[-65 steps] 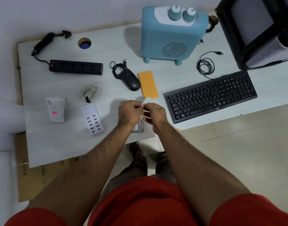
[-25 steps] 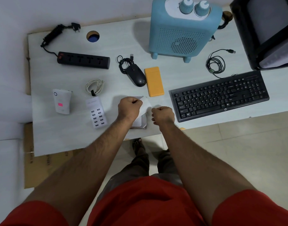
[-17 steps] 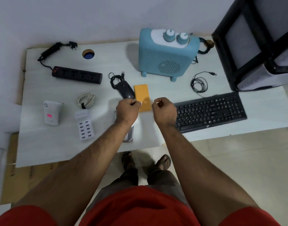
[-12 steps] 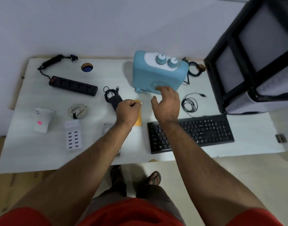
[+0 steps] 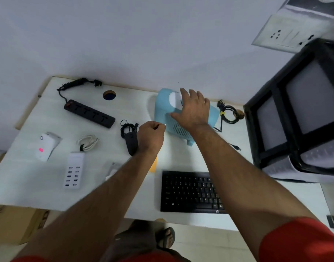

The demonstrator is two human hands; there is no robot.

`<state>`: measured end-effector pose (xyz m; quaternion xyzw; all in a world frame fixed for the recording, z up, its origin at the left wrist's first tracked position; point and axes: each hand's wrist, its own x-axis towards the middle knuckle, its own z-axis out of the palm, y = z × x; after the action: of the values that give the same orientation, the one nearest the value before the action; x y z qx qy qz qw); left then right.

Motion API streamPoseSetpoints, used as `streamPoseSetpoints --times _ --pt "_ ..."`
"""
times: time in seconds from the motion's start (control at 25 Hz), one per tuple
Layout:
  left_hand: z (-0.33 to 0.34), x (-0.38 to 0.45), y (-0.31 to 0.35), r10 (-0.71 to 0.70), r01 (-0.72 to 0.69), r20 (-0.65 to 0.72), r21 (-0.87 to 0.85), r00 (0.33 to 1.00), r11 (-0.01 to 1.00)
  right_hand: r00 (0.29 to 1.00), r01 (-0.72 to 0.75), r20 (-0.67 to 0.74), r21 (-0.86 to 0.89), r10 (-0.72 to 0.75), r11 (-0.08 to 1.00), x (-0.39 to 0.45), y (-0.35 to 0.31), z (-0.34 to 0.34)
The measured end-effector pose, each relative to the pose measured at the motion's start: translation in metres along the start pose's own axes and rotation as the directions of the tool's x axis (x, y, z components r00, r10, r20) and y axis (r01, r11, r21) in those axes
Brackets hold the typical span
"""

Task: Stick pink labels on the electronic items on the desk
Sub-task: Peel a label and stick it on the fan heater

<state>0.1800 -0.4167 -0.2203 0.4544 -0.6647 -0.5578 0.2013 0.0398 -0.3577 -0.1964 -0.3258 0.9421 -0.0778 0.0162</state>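
Observation:
My right hand [image 5: 193, 108] lies spread over the top of the blue heater [image 5: 162, 112] at the back of the desk [image 5: 33, 188], covering its knobs. My left hand [image 5: 151, 136] hovers just left of the heater as a closed fist. It pinches a small pale strip of label paper [image 5: 163, 125] at the fingertips. A white plug-in device [image 5: 46, 148] at the left carries a pink label [image 5: 41, 149]. No label shows on the black mouse [image 5: 131, 143], keyboard [image 5: 188, 191], power strip [image 5: 89, 113] or white USB charger [image 5: 73, 170].
An orange box [image 5: 153, 165] and a pale flat item [image 5: 111, 168] lie partly under my left forearm. A white cable [image 5: 87, 141] and a black cable [image 5: 229, 115] rest on the desk. A black-framed stand [image 5: 294, 120] crowds the right side. A cardboard box [image 5: 12, 222] sits below left.
My right hand has left my left hand and reached forward onto the top of the heater. My left hand rose from the desk's front. The view tilted up towards the wall.

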Motion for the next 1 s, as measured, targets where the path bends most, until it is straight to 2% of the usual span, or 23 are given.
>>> streamPoseSetpoints --times 0.16,0.4,0.68,1.0 --pt "0.004 0.025 0.000 0.004 -0.004 -0.028 -0.014 1.000 1.000 0.979 0.025 0.201 -0.060 -0.012 0.998 0.038 -0.020 -0.005" --pt "0.001 0.051 -0.002 -0.046 0.047 -0.041 0.004 0.998 0.999 0.943 0.113 0.324 -0.112 -0.071 0.987 0.070 -0.047 0.008" --pt "0.004 0.069 -0.003 -0.099 0.099 -0.042 -0.013 0.994 0.995 0.977 0.083 0.205 -0.081 -0.065 0.993 0.062 -0.036 0.012" --pt "0.033 0.051 0.012 -0.014 0.014 0.035 -0.005 0.999 1.000 0.997 -0.074 0.046 0.262 0.064 0.962 -0.001 0.052 -0.039"
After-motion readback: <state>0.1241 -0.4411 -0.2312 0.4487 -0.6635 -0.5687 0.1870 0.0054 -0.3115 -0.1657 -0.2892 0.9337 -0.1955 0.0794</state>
